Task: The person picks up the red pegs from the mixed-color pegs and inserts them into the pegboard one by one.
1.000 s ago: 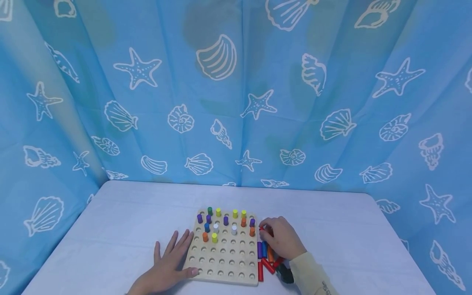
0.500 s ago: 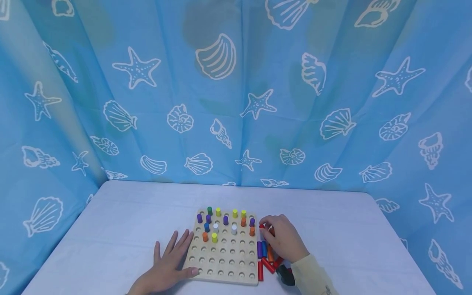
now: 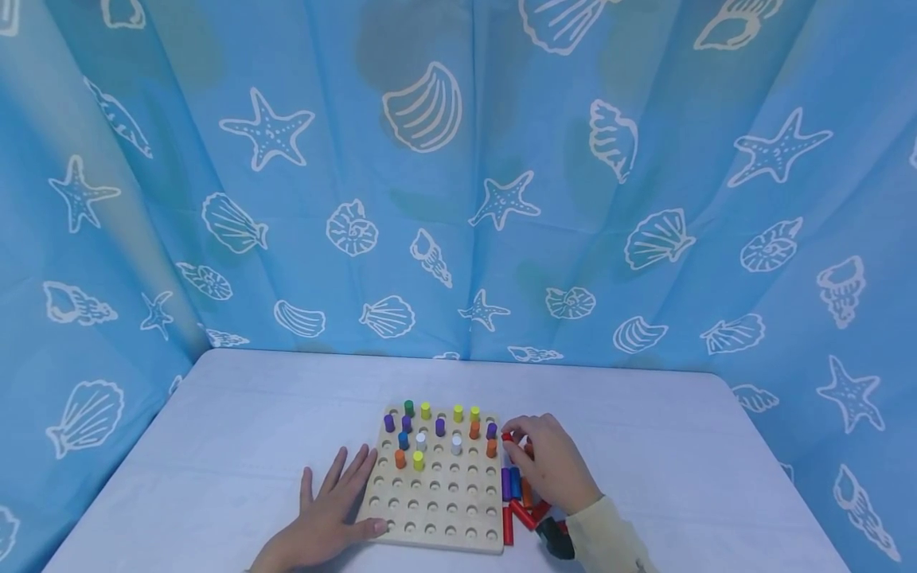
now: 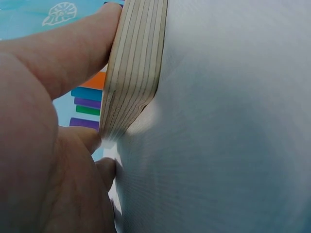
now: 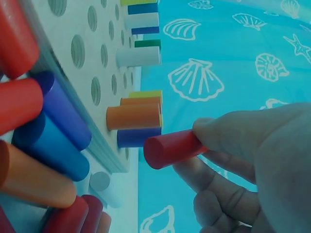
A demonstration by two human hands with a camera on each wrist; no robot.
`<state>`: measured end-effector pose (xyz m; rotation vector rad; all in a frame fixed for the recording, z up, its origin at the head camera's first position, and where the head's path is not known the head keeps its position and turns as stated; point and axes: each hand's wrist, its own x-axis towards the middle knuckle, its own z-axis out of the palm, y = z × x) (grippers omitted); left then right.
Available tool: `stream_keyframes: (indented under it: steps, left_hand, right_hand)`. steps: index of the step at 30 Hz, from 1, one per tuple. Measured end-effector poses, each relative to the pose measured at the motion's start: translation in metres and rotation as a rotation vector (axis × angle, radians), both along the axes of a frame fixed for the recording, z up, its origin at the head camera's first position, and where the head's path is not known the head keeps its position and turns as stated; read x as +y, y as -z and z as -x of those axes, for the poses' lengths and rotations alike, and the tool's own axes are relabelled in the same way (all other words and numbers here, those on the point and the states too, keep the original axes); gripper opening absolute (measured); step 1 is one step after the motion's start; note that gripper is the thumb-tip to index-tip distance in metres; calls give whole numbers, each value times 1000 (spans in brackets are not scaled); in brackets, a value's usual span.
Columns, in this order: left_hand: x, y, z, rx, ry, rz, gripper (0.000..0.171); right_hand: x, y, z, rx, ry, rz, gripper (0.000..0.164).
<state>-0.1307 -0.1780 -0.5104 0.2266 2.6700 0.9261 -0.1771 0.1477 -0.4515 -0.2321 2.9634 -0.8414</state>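
Observation:
A wooden pegboard [image 3: 442,503] with rows of round holes lies on the table. Coloured pegs, such as a yellow peg [image 3: 419,461] and a white peg [image 3: 456,445], stand upright in its far half. My left hand [image 3: 325,509] lies spread along the board's left side, its thumb [image 4: 63,48] over the near corner. Beyond the board's right edge, my right hand [image 3: 550,461] pinches a red peg [image 5: 171,149] between thumb and fingers. In the right wrist view the peg is tilted, one round end facing the board, and is held above the loose pegs.
Loose pegs lie along the board's right side, including a purple peg [image 3: 505,483], a blue peg [image 3: 515,483] and a red peg [image 3: 508,526]. A dark object [image 3: 556,538] sits by the right sleeve. A blue shell-patterned curtain [image 3: 458,199] hangs behind the white table [image 3: 272,422].
My right hand has shifted only slightly, and the end of the red peg shows more clearly at its fingertips. The left hand stays on the board.

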Motion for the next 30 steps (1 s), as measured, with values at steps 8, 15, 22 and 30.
stream_keyframes:
  steps: [8,15,22,30]
  left_hand:
    - [1,1,1,-10,-10,-10,112]
    - [1,0,-1,-11,-8,1,113]
    - [2,0,0,-13,-16,-3,113]
    - [0,2,0,4,-4,-12,115]
  right_hand:
    - [-5,-4,-5,49,-14,23,21]
    - [-8,-3,-8,90,-24,6,23]
    - [-10,-1,-10,150,-55,26,20]
    - [-15,-1,-12,189,-84,60,19]
